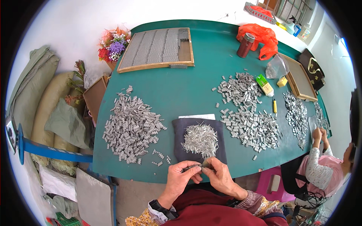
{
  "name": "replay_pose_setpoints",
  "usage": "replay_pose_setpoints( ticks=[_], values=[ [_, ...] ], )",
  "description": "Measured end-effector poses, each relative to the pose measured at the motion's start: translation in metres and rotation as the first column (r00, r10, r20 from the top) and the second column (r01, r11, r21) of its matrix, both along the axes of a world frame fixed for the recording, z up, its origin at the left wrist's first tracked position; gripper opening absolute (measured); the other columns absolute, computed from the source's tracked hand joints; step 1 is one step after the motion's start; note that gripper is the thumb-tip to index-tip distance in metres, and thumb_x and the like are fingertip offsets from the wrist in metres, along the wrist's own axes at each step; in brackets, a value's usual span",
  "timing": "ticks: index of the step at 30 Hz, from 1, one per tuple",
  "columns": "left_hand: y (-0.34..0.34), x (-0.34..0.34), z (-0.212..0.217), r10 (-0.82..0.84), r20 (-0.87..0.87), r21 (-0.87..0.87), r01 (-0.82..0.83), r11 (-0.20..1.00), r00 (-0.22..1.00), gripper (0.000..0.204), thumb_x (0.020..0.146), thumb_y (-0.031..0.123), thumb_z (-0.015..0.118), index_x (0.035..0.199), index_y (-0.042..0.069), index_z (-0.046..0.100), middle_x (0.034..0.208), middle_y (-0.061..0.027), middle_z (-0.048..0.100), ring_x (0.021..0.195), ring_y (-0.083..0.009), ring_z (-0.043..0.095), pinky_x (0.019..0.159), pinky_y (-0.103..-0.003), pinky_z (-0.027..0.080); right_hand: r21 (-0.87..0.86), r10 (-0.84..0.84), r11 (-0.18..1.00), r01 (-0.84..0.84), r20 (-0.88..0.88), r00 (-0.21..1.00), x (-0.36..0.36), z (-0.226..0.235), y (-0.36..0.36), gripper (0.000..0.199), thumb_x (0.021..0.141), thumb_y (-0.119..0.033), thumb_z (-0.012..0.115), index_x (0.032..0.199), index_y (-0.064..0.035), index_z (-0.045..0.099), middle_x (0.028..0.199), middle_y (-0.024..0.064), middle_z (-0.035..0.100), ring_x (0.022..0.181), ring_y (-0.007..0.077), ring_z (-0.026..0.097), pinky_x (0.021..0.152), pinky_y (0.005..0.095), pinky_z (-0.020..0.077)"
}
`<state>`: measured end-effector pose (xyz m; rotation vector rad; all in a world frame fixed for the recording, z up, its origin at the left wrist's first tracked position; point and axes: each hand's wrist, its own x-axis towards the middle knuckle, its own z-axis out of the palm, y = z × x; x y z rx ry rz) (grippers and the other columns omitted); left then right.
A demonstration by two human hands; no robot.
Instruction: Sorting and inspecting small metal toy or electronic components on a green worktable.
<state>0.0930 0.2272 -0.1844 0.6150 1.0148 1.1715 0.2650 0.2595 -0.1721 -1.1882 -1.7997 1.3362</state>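
Just in front of the table's near edge, my left hand [183, 177] is closed in a pinch around a small dark metal piece [191, 167]. My right hand [220, 176] meets it from the other side, its thumb and fingers pressed together at the piece's end. Whether anything else is between those fingertips is too small to tell. Beyond my hands, a pile of thin silver pins [200, 140] lies on a dark folded cloth [180, 145]. To the left spreads a heap of small grey zigzag metal pieces [130, 128], with a few strays near my left hand.
More zigzag pieces lie in heaps [249, 126] on the right of the green table [196, 90]. At the back are a wooden tray [156, 64] of rowed pieces, a red-brown flask [245, 46] and orange bags. A co-worker's hands [319, 136] are at the far right.
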Motion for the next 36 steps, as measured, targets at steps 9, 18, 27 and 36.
replay_pose_setpoints(
  ticks=[9, 18, 27, 36],
  values=[
    [-0.005, -0.009, -0.005, 0.009, -0.051, 0.042, -0.007, 0.999, 0.999, 0.015, 0.091, 0.0, 0.063, 0.103, -0.008, 0.066, 0.084, -0.0143, 0.07, 0.066, -0.02, 0.069, 0.056, -0.029, 0.058, 0.335, 0.014, 0.942, -0.034, 0.062, 0.998, -0.014, -0.004, 0.001, 0.015, 0.084, 0.005, 0.061, 0.097, -0.0002, 0.055, 0.086, 0.0155, 0.06, 0.076, 0.0349, 0.061, 0.066, 0.0409, 0.05],
    [-0.022, -0.034, -0.012, 0.115, -0.109, -0.064, -0.123, 0.99, 0.987, 0.013, 0.09, 0.002, 0.065, 0.097, -0.009, 0.064, 0.077, -0.016, 0.067, 0.059, -0.0216, 0.067, 0.05, -0.029, 0.057, 0.565, 0.018, 0.789, -0.242, 0.374, 0.927, -0.029, -0.003, 0.041, 0.02, 0.079, 0.002, 0.061, 0.097, -0.0049, 0.062, 0.09, 0.01, 0.058, 0.082, 0.0299, 0.057, 0.073, 0.0391, 0.0446],
    [-0.033, -0.042, -0.016, 0.136, -0.05, -0.101, -0.141, 0.985, 0.989, 0.013, 0.09, 0.004, 0.066, 0.097, -0.006, 0.066, 0.076, -0.0112, 0.067, 0.059, -0.0163, 0.067, 0.051, -0.026, 0.056, 0.641, -0.052, 0.614, -0.461, 0.616, 0.786, -0.051, 0.002, 0.06, 0.034, 0.072, -0.001, 0.059, 0.105, -0.005, 0.065, 0.12, 0.0127, 0.054, 0.098, 0.0275, 0.052, 0.084, 0.0395, 0.0389],
    [-0.031, -0.043, -0.02, 0.124, -0.054, -0.067, -0.128, 0.99, 0.991, 0.015, 0.089, 0.004, 0.067, 0.098, -0.008, 0.065, 0.077, -0.0158, 0.068, 0.059, -0.0205, 0.067, 0.049, -0.028, 0.056, 0.598, -0.026, 0.693, -0.402, 0.579, 0.815, -0.005, 0.004, 0.041, 0.023, 0.073, -0.002, 0.066, 0.095, -0.0063, 0.068, 0.11, 0.0095, 0.058, 0.094, 0.0277, 0.052, 0.081, 0.04, 0.0411]
  ],
)
